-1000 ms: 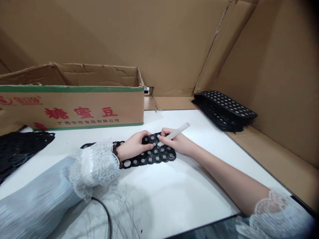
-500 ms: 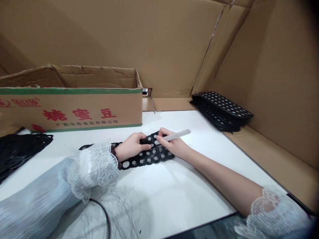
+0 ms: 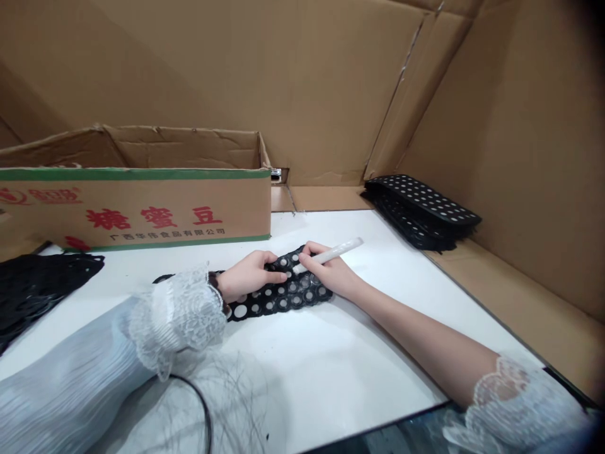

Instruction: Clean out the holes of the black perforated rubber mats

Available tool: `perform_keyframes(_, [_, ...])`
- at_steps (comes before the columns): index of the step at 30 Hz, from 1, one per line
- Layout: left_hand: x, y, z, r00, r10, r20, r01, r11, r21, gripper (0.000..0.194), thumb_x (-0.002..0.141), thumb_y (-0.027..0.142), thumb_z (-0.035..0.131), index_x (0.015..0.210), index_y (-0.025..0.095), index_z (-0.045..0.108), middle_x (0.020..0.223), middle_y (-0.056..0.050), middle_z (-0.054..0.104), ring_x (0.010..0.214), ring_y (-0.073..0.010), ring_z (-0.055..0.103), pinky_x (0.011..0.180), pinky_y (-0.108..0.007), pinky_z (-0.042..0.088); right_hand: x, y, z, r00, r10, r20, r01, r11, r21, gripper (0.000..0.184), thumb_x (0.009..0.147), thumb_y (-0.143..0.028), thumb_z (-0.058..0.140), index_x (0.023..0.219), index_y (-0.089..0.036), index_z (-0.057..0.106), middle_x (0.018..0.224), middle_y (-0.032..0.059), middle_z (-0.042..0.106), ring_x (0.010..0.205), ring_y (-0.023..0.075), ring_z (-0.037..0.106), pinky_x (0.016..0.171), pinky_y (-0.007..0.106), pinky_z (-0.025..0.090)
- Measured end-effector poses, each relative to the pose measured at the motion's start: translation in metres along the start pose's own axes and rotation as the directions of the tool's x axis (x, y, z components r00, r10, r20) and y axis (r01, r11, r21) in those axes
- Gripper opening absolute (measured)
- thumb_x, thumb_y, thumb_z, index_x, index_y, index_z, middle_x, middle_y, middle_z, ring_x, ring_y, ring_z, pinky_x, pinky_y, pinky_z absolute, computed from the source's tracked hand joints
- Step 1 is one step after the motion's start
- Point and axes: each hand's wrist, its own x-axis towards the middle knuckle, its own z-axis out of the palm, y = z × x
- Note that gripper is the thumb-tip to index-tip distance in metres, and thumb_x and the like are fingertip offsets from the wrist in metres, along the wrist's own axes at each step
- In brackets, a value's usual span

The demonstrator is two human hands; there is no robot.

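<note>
A flat black piece with rows of round holes (image 3: 282, 304) lies on the white table. My left hand (image 3: 246, 275) rests over its middle and holds it down, thumb and forefinger on its upper part; the other fingers are curled out of sight. In my right hand (image 3: 326, 268) is a white pen-shaped tool (image 3: 341, 248), gripped between thumb and fingers like a pen. Its lower end points at the holes near my left thumb. The edge of my right hand touches the right end of the black piece. Whether the tip touches the piece I cannot tell.
An open cardboard box (image 3: 189, 205) with red lettering stands at the back left. A pile of black perforated pieces (image 3: 40, 287) lies at the left edge, and a stack of them (image 3: 420, 211) at the back right. Cardboard walls (image 3: 283, 82) enclose the white table (image 3: 331, 366).
The tool has tilted slightly in my right hand, its upper end higher and its tip a little further left. My left hand keeps its place on the black piece.
</note>
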Motion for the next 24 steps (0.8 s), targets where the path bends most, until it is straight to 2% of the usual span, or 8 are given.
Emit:
perform_keyframes(4, [-0.0022, 0.0024, -0.0016, 0.999, -0.02, 0.025, 0.021, 0.999, -0.027, 0.026, 0.061, 0.036, 0.061, 0.073, 0.014, 0.056, 0.071, 0.0, 0.06, 0.067, -0.0173, 0.055, 0.062, -0.026, 0.04, 0.0002, 0.0026, 0.0002, 0.999, 0.045, -0.009, -0.044, 0.999, 0.022, 0.024, 0.078, -0.034, 0.043, 0.061, -0.017, 0.04, 0.056, -0.0052, 0.033, 0.055, 0.008, 0.033, 0.051, 0.02, 0.025])
perform_keyframes(8, [-0.0042, 0.0042, -0.0025, 0.997, -0.026, 0.07, 0.032, 0.996, -0.079, 0.024, 0.064, 0.034, 0.059, 0.074, 0.013, 0.056, 0.074, -0.001, 0.061, 0.067, -0.0164, 0.055, 0.061, -0.026, 0.04, -0.0003, 0.0046, -0.0006, 0.99, 0.139, 0.016, -0.139, 0.99, -0.008, 0.037, 0.079, -0.043, 0.039, 0.053, -0.016, 0.042, 0.05, -0.0044, 0.036, 0.049, 0.0081, 0.034, 0.047, 0.022, 0.024])
perform_keyframes(14, [-0.0035, 0.0034, -0.003, 0.996, -0.024, 0.084, 0.033, 0.994, -0.107, 0.023, 0.065, 0.033, 0.059, 0.075, 0.013, 0.057, 0.076, -0.001, 0.061, 0.069, -0.0166, 0.055, 0.063, -0.026, 0.04, -0.0014, 0.0055, -0.0027, 0.991, 0.135, 0.013, -0.134, 0.988, -0.075, 0.043, 0.08, -0.045, 0.037, 0.05, -0.015, 0.047, 0.049, -0.0028, 0.041, 0.05, 0.0085, 0.039, 0.049, 0.022, 0.028])
perform_keyframes(19, [-0.0017, -0.0005, -0.0029, 0.999, 0.015, 0.044, -0.014, 0.999, -0.031, 0.02, 0.064, 0.033, 0.058, 0.071, 0.014, 0.055, 0.071, 0.001, 0.059, 0.068, -0.0163, 0.054, 0.066, -0.027, 0.039, -0.0035, 0.0017, -0.0016, 0.998, 0.045, 0.051, -0.037, 0.988, -0.149, 0.041, 0.082, -0.04, 0.036, 0.051, -0.016, 0.045, 0.052, -0.0027, 0.041, 0.052, 0.0083, 0.041, 0.052, 0.022, 0.03])
perform_keyframes(22, [-0.0011, -0.0032, -0.0009, 0.999, 0.031, 0.01, -0.031, 1.0, 0.006, 0.02, 0.066, 0.032, 0.056, 0.074, 0.014, 0.054, 0.075, 0.0, 0.059, 0.071, -0.017, 0.053, 0.069, -0.028, 0.039, -0.0049, -0.0028, 0.0023, 0.997, -0.074, 0.035, 0.081, 0.958, -0.274, 0.038, 0.083, -0.033, 0.037, 0.05, -0.016, 0.041, 0.057, -0.0015, 0.041, 0.055, 0.0084, 0.041, 0.053, 0.022, 0.031])
perform_keyframes(24, [-0.0007, -0.0045, 0.0012, 0.998, 0.062, -0.004, -0.062, 0.998, 0.027, 0.018, 0.067, 0.03, 0.055, 0.075, 0.014, 0.054, 0.079, -0.001, 0.058, 0.074, -0.0174, 0.053, 0.071, -0.029, 0.039, -0.0055, -0.0036, 0.0067, 0.988, -0.153, 0.016, 0.147, 0.909, -0.39, 0.035, 0.083, -0.029, 0.037, 0.051, -0.016, 0.04, 0.06, -0.0006, 0.041, 0.057, 0.0088, 0.041, 0.055, 0.022, 0.032])
